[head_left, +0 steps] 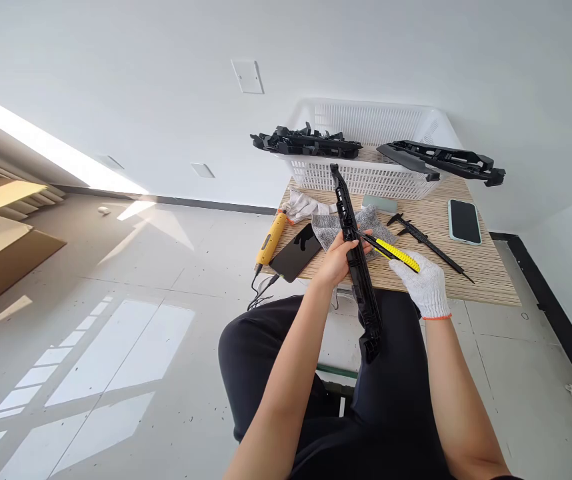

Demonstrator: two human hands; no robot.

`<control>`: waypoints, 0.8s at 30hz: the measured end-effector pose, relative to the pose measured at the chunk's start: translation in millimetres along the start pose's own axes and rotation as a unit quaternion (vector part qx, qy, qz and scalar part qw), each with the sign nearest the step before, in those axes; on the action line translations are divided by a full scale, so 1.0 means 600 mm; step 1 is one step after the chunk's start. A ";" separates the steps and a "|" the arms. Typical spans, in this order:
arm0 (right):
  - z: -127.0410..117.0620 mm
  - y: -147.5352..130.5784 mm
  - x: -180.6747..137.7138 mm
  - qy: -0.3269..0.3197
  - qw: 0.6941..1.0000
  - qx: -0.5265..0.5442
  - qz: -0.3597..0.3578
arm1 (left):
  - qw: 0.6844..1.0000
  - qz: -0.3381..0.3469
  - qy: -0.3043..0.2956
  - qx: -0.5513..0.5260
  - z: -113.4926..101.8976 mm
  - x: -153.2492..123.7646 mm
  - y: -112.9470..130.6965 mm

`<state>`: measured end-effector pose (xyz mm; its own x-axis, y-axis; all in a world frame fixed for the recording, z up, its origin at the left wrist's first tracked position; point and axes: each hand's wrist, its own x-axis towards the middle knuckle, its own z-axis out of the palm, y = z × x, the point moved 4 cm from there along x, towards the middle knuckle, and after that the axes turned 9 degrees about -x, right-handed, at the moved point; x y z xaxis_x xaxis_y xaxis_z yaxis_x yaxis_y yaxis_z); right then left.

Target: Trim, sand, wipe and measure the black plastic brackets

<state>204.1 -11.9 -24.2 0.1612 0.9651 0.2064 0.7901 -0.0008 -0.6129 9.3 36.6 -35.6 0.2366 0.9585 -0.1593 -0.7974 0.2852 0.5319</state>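
My bare left hand [337, 259] is closed around the middle of a long black plastic part [362, 280], which slants from the basket's front down to my right thigh. In my right hand [423, 283], gloved in white knit with an orange cuff, is a yellow and black utility knife [396, 253]. The knife's tip reaches the plastic part just beside my left fingers; whether the blade touches it I cannot tell. Behind the part lies a grey cloth [323, 227] on the small wooden table [486, 283].
A white plastic basket [311, 177] stands at the table's back, with black plastic parts [311, 143] across its rim. A yellow corded tool [271, 239], a black phone [296, 253], a caliper [431, 247], a second phone [465, 222] and a white glove [306, 205] lie on the table.
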 end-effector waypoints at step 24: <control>-0.002 0.000 -0.002 0.008 0.999 -0.024 0.026 | 0.998 0.007 -0.022 0.063 -0.006 0.007 -0.005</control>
<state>204.5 -13.5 -23.8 0.2111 0.9592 0.1879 0.8081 -0.0631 -0.5856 10.7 39.8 -40.7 0.2522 0.9608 -0.1154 -0.7255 0.2666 0.6345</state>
